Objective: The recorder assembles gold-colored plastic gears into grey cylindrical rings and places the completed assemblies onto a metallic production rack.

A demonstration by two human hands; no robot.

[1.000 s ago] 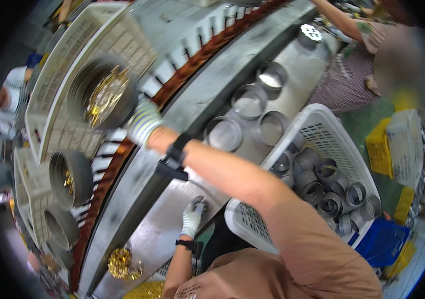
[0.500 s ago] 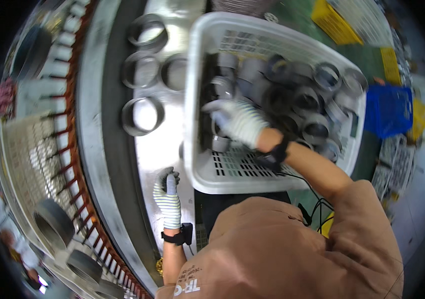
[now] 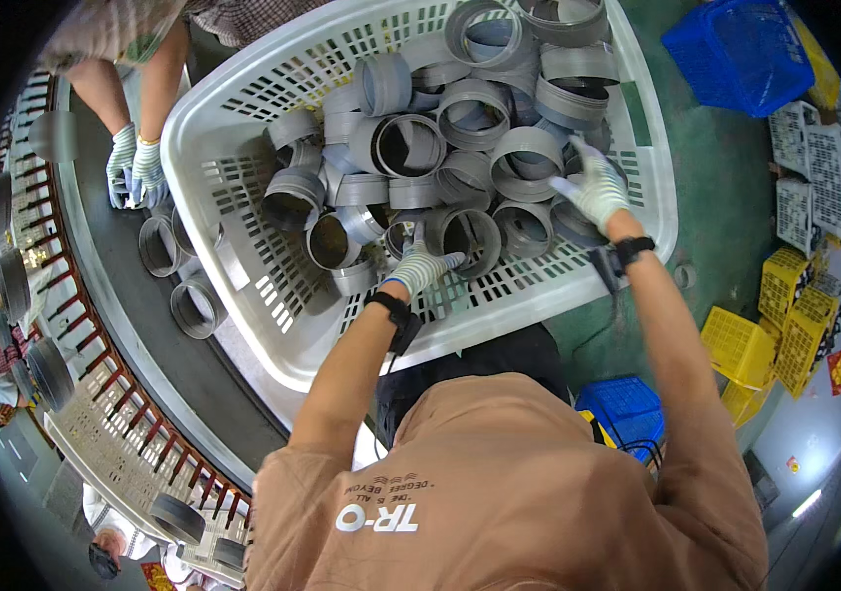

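Observation:
A large white plastic basket (image 3: 272, 362) holds a heap of short grey rings (image 3: 408, 146), some upright and some on their sides. My left hand (image 3: 422, 272), in a striped glove, is at the heap's near side, thumb and fingers apart, by a ring (image 3: 470, 243) at the front. Over the right part of the heap is my right hand (image 3: 598, 189), also gloved, its thumb and fingers spread beside a standing ring (image 3: 527, 164). Part of another ring (image 3: 578, 225) shows under that hand. The fingertips of both hands are partly hidden among the rings.
At the upper left a co-worker's gloved hands (image 3: 136, 172) are over a conveyor belt, near several loose rings (image 3: 198, 307). Brown upright pegs (image 3: 110, 379) line the conveyor's far side. Blue (image 3: 736, 54) and yellow crates (image 3: 739, 345) stand on the green floor at right.
My view has shifted; the basket now lies more in front of me. My left hand has moved from the metal surface into the basket. My right hand has moved to the heap's right side.

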